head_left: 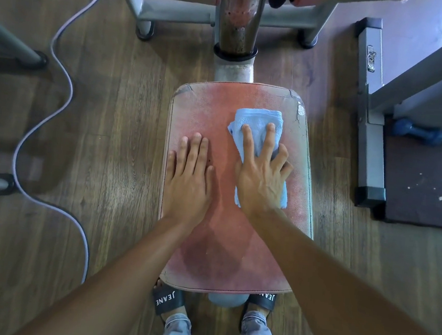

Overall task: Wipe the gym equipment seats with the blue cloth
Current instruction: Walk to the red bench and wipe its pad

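Note:
A worn red padded seat (pixel 212 107) fills the middle of the head view, cracked at its far corners. The folded blue cloth (pixel 259 121) lies on the seat's right half. My right hand (pixel 261 171) presses flat on the cloth, fingers spread and straight, covering its near part. My left hand (pixel 189 175) rests flat on the bare seat to the left of the cloth, fingers straight and together.
A rusty post (pixel 238 20) rises behind the seat, with red pads at the top. A grey cable (pixel 59 92) snakes over the wooden floor at left. A grey machine frame (pixel 372 122) and a blue dumbbell (pixel 417 132) are at right. My sandalled feet (pixel 168 301) stand under the seat's near edge.

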